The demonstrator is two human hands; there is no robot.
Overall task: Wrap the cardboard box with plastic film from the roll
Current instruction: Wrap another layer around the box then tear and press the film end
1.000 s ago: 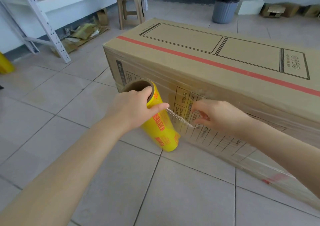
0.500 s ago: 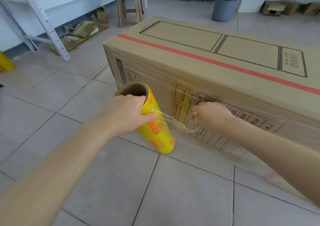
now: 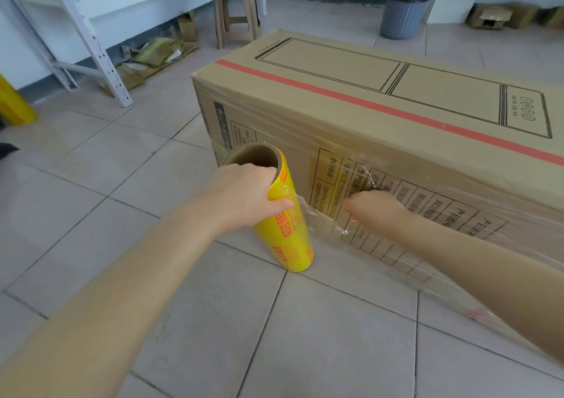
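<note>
A long cardboard box (image 3: 381, 101) with a red stripe lies on the tiled floor. Clear plastic film (image 3: 323, 214) covers its near side and runs left to a yellow roll (image 3: 290, 238) with a cardboard core. The roll stands tilted near the box's left corner. My left hand (image 3: 244, 197) grips the roll near its top, thumb across the yellow wrap. My right hand (image 3: 375, 211) presses against the film on the box's near face; its fingertips are turned away from me.
A white metal shelf rack (image 3: 88, 37) stands at the back left with flattened cardboard (image 3: 152, 58) under it. A brown plastic stool (image 3: 236, 6) and a grey bin (image 3: 403, 6) stand behind the box. Another yellow roll (image 3: 13, 104) sits at the far left.
My left hand has carried the roll slightly left, toward the box's corner, drawing out more film. My right hand has moved from pinching the film edge to pressing it on the box.
</note>
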